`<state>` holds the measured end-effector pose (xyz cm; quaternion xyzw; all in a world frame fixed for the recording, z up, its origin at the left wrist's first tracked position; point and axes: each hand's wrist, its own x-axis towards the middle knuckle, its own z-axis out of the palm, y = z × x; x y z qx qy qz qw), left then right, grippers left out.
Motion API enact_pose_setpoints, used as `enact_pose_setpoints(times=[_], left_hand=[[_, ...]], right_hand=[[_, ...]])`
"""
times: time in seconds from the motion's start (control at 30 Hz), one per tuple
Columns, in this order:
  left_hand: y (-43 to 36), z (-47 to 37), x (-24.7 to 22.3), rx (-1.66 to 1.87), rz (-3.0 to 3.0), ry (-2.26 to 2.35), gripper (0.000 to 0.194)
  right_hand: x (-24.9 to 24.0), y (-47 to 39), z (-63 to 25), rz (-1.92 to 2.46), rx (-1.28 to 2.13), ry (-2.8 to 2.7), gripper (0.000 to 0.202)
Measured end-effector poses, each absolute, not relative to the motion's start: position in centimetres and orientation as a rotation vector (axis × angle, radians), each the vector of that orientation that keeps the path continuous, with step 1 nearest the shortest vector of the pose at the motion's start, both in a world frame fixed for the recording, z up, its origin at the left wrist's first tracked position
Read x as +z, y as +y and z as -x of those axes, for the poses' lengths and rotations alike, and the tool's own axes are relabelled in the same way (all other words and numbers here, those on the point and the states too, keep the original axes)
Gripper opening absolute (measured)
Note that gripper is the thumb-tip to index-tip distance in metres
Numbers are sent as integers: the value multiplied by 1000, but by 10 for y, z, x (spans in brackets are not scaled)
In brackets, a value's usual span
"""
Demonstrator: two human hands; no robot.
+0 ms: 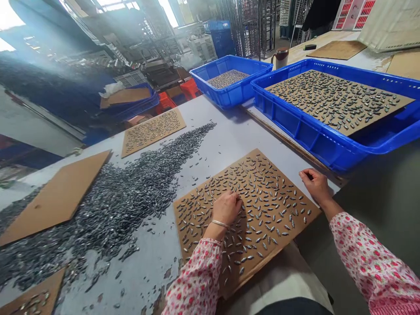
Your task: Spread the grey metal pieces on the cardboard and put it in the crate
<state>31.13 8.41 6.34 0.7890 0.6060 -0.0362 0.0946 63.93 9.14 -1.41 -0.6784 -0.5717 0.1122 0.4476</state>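
Nearest the camera, two flowered sleeves (377, 262) reach out over the grey tabletop (229, 135), whose widest load is the long heap of small dark metal pieces (108, 210) spreading left of the cardboard sheet (246, 205). Beyond that sheet and to its right stands a large blue crate (328, 144) with another loaded board resting across it, seemingly parked out of the way; a smaller blue crate (229, 94) sits further back. A bare brown board (59, 197) lies left of the heap. The sheet itself carries pieces spread singly, apparently so each can be seen. The left hand (228, 208) rests fingers-down in the sheet's middle, loosely curled over the pieces; whether it grips one I cannot tell. The right hand (315, 183) is curled at the sheet's right corner, likely steadying it.
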Motion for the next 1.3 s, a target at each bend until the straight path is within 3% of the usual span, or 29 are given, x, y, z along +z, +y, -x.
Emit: enact_pose_setpoints(times=[0.37,0.9,1.13,1.3], left_hand=[[89,-301,61,-1,-2331,1783,26],[90,-303,50,-115,-2409,1778,28],[97,-280,51,232,-2215,1893,26],[51,-217,73,546,-1790,2103,39]], right_hand=[[-7,92,-636,1663,264,-1425,29],[-12,92,-639,1668,261,-1441,28],[-34,98,-650,1659,279,-1460,27],[-33,100,-651,1655,339,-1453,28]])
